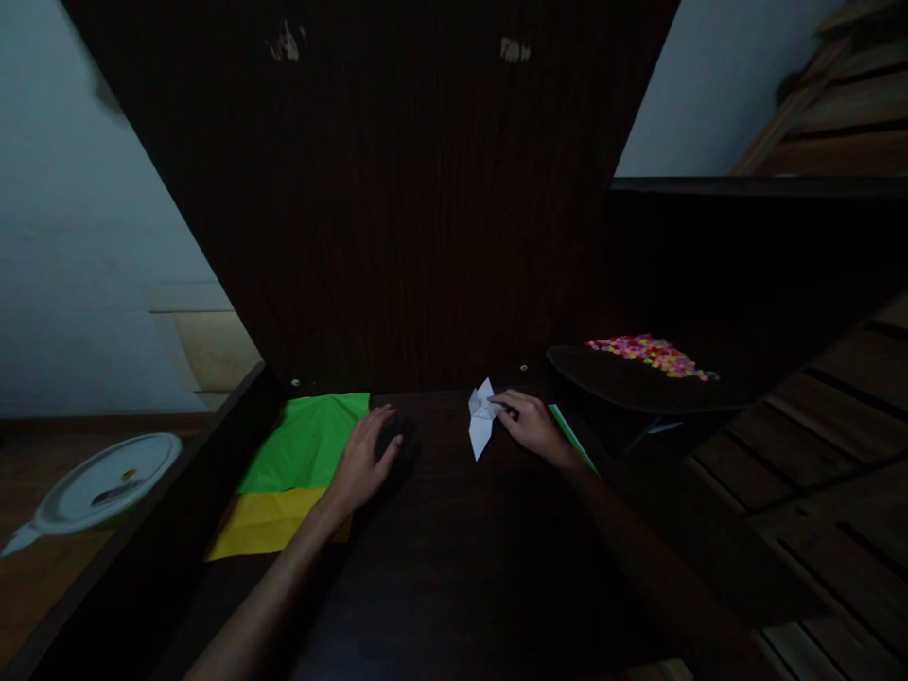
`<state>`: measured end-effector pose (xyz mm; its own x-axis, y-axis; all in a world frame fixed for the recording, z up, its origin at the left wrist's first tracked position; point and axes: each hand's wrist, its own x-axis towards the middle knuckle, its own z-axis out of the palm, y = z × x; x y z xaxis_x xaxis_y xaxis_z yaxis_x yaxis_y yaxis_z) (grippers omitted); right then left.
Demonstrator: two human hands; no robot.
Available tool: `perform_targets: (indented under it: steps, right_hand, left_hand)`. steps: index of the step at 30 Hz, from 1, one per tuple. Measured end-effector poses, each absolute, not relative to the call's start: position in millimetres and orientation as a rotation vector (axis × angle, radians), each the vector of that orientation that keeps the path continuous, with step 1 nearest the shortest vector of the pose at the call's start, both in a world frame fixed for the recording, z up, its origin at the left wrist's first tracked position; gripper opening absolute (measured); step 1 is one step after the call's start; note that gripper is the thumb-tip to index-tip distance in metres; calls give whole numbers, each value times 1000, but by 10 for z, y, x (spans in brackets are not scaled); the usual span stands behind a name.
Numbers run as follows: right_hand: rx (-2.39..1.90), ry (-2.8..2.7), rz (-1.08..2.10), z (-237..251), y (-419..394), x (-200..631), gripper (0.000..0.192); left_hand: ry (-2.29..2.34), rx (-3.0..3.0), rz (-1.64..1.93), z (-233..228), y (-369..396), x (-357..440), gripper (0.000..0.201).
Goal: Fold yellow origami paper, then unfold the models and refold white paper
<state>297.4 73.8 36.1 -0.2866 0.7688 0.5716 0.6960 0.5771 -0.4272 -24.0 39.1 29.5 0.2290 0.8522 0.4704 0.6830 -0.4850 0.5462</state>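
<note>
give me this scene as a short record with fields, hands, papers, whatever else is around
surface: dark wooden table
left hand: left hand flat, palm down, at the right edge of the green paper
right hand: right hand pinching the folded white paper
yellow paper: yellow paper partly under the green sheet
right side: dark tray with a pile of small colourful pieces
left floor: white round lid
light: dim
</note>
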Motion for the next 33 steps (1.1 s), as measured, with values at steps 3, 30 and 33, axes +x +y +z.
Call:
perform_targets:
  steps: [3,30,33]
  right_hand:
    - [-1045,-2064,147,394,567,2707,21]
    - [-1106,-1500,585,189,188,2131,18]
    - [-1151,-1438,646,131,195,2112,16]
  left_hand:
    - [1377,2140,1170,297,326,114,40]
    - [1285,1985,1683,67,172,464,11]
    - [1293,2052,1703,53,162,457,11]
